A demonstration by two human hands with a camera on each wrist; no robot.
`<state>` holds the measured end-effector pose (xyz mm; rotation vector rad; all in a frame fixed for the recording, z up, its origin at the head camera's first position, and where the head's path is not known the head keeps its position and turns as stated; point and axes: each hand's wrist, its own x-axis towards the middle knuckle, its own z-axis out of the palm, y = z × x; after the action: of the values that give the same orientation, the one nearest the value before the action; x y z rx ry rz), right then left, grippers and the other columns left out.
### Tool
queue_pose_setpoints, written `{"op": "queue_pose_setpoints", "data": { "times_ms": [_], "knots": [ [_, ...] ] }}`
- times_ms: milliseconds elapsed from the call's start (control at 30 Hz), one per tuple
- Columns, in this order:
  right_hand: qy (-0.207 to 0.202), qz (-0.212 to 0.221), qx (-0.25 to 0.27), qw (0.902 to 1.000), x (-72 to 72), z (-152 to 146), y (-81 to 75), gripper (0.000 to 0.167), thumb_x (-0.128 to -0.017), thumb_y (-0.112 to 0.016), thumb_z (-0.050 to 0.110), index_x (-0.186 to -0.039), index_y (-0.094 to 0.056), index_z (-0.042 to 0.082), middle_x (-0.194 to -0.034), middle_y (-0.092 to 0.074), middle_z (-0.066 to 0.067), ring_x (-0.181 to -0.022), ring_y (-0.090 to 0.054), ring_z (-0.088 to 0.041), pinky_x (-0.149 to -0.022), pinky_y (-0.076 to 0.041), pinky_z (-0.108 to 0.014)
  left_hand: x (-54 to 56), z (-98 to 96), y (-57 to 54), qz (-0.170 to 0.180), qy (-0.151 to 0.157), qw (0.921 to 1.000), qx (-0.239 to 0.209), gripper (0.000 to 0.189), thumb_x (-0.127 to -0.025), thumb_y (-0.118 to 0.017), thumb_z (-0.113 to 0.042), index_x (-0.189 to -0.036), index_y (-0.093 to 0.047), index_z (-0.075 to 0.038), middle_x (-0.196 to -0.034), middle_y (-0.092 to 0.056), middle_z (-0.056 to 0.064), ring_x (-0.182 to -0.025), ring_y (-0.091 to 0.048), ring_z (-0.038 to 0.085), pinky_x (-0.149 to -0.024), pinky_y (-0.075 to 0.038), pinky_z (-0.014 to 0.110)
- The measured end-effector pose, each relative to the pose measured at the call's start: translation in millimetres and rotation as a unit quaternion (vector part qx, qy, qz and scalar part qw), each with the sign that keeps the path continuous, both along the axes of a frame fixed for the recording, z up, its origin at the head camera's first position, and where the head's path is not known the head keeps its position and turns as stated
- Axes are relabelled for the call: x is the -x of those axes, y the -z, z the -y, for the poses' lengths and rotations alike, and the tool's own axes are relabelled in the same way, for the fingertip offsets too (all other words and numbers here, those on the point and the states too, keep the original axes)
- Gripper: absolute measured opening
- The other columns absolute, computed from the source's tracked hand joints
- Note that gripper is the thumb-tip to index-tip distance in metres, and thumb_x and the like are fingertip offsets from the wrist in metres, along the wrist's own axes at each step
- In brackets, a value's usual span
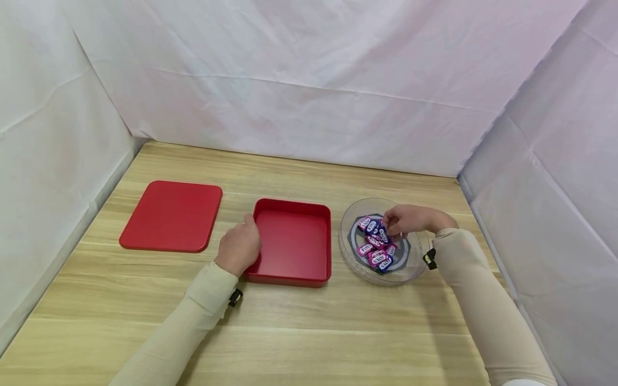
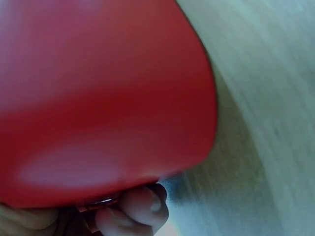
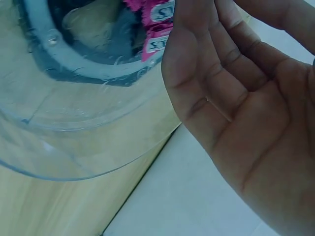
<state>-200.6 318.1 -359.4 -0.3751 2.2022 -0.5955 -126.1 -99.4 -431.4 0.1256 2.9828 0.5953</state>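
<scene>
A shallow red square box (image 1: pixel 292 244) sits in the middle of the table, and nothing lies inside it. My left hand (image 1: pixel 240 245) grips its left wall; in the left wrist view the curled fingers (image 2: pixel 140 206) press at the wall's edge. To the right stands a clear round plastic bowl (image 1: pixel 354 262) with several pink and blue wrapped candies (image 1: pixel 376 255) on its bottom. My right hand (image 1: pixel 416 220) reaches into this bowl from the right, thumb and fingers bent down at the candies. Its fingertips lie outside the right wrist view, so a pinch cannot be confirmed.
A flat red square lid (image 1: pixel 172 216) lies on the wooden table (image 1: pixel 289 332) to the left of the box. White cloth walls (image 1: pixel 289 80) enclose the table at the back and on both sides.
</scene>
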Motion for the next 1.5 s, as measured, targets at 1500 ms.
{"op": "queue_pose_setpoints", "data": {
  "times_ms": [1500],
  "knots": [
    [-0.218, -0.141, 0.032, 0.9652, -31.7, 199.4, -24.7, 0.028, -0.107, -0.058, 0.009, -0.133, -0.069, 0.003, -0.128, -0.074, -0.012, -0.116, -0.068, -0.023, -0.101, -0.058, -0.037, 2.5, -2.3, 2.0, -0.009, -0.001, 1.0, -0.004, 0.013, -0.104, -0.049, -0.002, -0.108, -0.051, 0.009, -0.073, -0.063, 0.023, -0.067, -0.07, 0.046, -0.057, -0.058, 0.053]
  ]
}}
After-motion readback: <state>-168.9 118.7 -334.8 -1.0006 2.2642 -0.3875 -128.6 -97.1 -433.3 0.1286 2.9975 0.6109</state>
